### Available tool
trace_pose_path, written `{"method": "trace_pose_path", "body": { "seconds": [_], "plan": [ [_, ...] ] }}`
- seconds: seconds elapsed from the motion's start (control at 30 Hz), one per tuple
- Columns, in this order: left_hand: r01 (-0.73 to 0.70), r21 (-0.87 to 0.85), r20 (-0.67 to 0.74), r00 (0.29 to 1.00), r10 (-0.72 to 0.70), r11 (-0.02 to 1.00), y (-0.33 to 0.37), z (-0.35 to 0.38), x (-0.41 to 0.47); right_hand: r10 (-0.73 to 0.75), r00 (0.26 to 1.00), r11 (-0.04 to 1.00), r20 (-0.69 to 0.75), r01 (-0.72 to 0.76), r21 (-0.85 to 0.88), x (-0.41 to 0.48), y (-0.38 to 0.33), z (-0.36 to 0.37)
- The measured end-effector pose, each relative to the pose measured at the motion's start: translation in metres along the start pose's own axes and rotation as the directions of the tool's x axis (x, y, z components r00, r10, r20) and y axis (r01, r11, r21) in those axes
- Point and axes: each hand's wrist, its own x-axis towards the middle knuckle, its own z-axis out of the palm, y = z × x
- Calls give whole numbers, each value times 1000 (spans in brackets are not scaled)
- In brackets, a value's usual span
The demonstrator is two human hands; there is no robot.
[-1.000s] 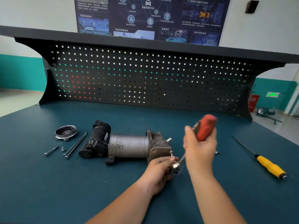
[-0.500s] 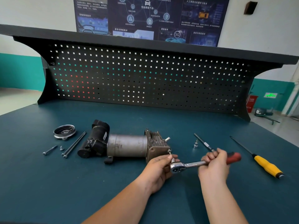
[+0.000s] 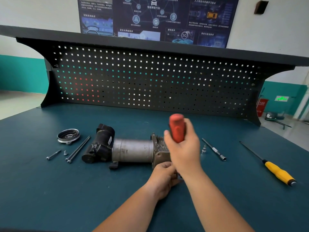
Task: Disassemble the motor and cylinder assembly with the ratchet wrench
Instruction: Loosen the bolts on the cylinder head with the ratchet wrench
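The motor and cylinder assembly (image 3: 132,150) lies on its side on the blue bench, a black motor end at left, a grey cylinder in the middle, a finned metal block at right. My right hand (image 3: 184,148) grips the red handle of the ratchet wrench (image 3: 176,128), which stands nearly upright and blurred in front of the finned block. The wrench head is hidden behind my hands. My left hand (image 3: 164,174) sits at the block's lower right corner with fingers curled there; what they hold is hidden.
A round metal cap (image 3: 68,135), two long bolts (image 3: 78,149), a short bolt (image 3: 53,154) and a small screw (image 3: 65,153) lie left of the motor. A socket (image 3: 203,150), an extension bar (image 3: 214,149) and a yellow-handled screwdriver (image 3: 277,171) lie at right. A black pegboard (image 3: 150,81) stands behind.
My right hand has swung the wrench handle from lying flat to the right up to nearly upright over the finned block. My left hand stays at the block's corner.
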Motion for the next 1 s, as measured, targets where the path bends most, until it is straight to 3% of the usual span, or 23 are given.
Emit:
{"method": "trace_pose_path", "body": {
  "seconds": [0.1, 0.17, 0.27, 0.37, 0.43, 0.57, 0.7, 0.77, 0.87, 1.0],
  "plan": [
    [-26, -44, 38, 999, 28, 999, 3, -1, -2, -71, 980, 995, 188, 84, -62, -9, 0, 15],
    [-29, -87, 46, 998, 33, 996, 5, -3, -4, -71, 971, 995, 229, 86, -59, -11, 1, 19],
    [-34, -17, 12, 999, 35, 999, 3, -4, -2, -51, 992, 998, 117, 54, -24, -6, 2, 12],
    [-14, 0, -30, 999, 14, 1000, 1, -3, -1, 130, 986, 990, -101, -122, 77, 3, 6, -4],
    [2, -29, -32, 999, -3, 1000, 1, -3, -1, 311, 924, 928, -224, -244, 283, 9, 12, -18],
    [20, -38, -44, 999, -22, 999, 1, -1, 0, 597, 708, 702, -378, -233, 673, 12, 36, -51],
    [38, -84, -33, 999, -40, 996, 3, 1, -1, 836, 451, 454, -313, -248, 856, -13, 63, -69],
    [39, -88, -27, 999, -42, 995, 3, 0, -2, 890, 365, 373, -274, -236, 897, -24, 70, -70],
    [46, -90, -25, 999, -48, 995, 3, -1, -1, 897, 333, 368, -290, -201, 908, -27, 70, -67],
    [69, -58, -14, 997, -70, 996, 3, -3, -1, 809, 421, 518, -410, -180, 836, -17, 57, -62]
  ]
}}
